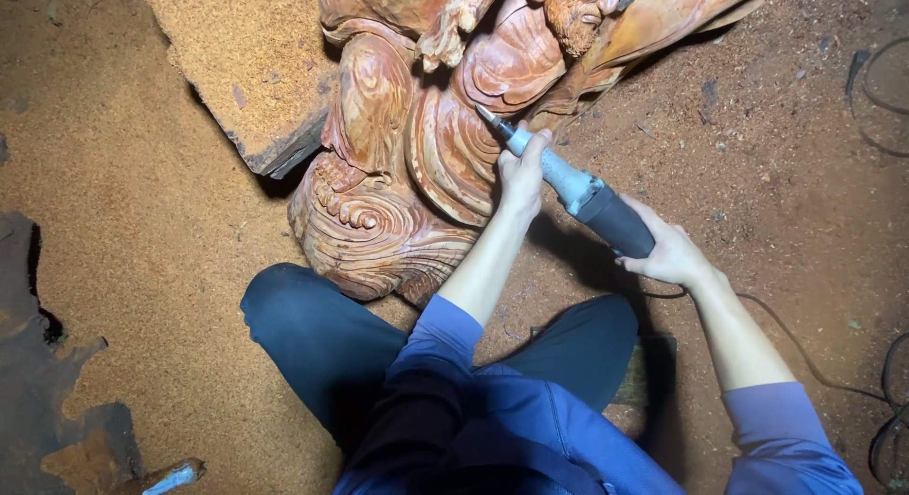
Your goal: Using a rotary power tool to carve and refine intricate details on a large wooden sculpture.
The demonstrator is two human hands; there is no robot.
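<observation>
Item: carved wooden statue [417,145], reddish, with folded drapery and swirled base, lying on the sawdust-covered ground [142,249] just ahead of our hands.

Item: handheld rotary grinder [568,183], silver neck, dark grey body, held by both of us hands at once. Its tip touches a drapery fold of the statue, just beyond our left fingers.

Left hand [521,173]: fingers curled around the silver neck near the tip, thumb on top.

Right hand [668,254]: wrapped about the rear of the dark body, fingers closed.

Item: black cable [805,353], trailing from behind our right hand along the ground.

Item: flat wooden slab [246,69], dusted with sawdust, well left of our left hand, beside the statue.
</observation>
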